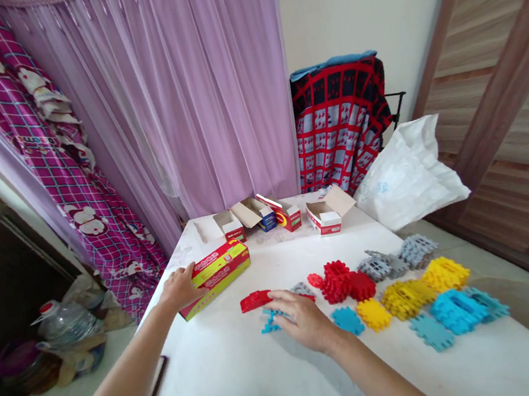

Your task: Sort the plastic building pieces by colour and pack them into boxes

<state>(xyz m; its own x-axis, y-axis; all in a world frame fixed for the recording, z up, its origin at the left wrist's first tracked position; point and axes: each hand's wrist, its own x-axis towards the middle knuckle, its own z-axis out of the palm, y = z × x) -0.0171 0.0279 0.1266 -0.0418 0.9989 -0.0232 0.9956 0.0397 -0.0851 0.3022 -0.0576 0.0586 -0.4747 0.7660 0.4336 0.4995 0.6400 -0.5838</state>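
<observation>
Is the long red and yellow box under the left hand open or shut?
Shut: the box lies flat, no flap raised; left hand rests on its end.

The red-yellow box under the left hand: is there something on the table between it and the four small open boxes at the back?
Nothing visible. The left hand rests on the near end of the box, and the table between it and the open boxes is bare. The red piece and right hand lie nearer, off that path.

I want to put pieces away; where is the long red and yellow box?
The long red and yellow box lies at the table's left edge, under the left hand.
</observation>
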